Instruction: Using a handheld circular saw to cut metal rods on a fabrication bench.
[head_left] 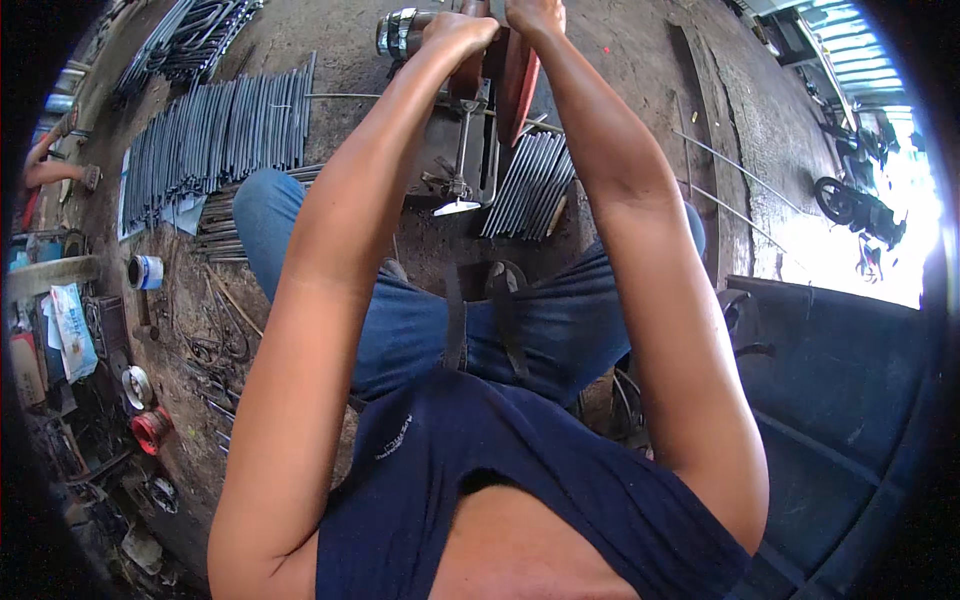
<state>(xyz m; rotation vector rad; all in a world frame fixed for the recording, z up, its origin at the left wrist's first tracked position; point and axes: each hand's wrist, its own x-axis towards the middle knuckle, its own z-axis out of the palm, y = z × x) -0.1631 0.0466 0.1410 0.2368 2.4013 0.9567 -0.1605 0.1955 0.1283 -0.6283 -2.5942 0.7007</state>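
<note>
My two arms reach forward to a floor-standing machine at the top of the view. It has a rust-brown body (467,78), a red disc-like part or guard (518,88) seen edge-on, and a round housing with a shiny band (399,33). My left hand (458,36) is closed beside the brown body. To its right, above the red part, my right hand (537,15) is closed too, partly cut off by the top edge. What either hand grips is hidden. A metal screw rod (464,150) on the machine's base points toward me.
Cut metal rods (530,185) lie just right of the base; a larger row of rods (225,135) spreads at left. Bent rods (195,35) are piled farther off. A white-and-blue can (146,272) stands at left. Motorcycles (865,190) are parked far right. Another person's limb (58,172) shows far left.
</note>
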